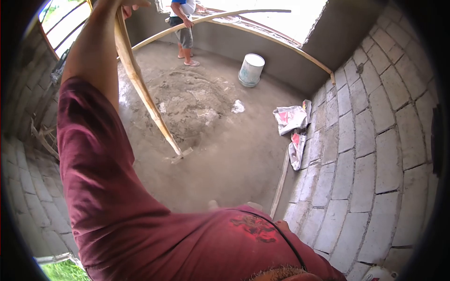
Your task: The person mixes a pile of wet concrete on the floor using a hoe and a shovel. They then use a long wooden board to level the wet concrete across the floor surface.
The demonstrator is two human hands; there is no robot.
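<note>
My left arm is raised along the left side of the view. At the top edge my left hand, partly cut off, is closed on the upper part of a long wooden handle. The handle belongs to a hoe, which slants down to the right. Its flat head rests on the floor at the near edge of a grey mound of sand or mortar mix. White powdery patches lie on the mound. My right hand does not show; only a small patch of skin appears past my maroon shirt.
Beyond the mound stands another person in sandals, a hand at a long wooden pole. A whitish bucket stands near the back wall. Crumpled sacks and a wooden strip lie along the right-hand block wall.
</note>
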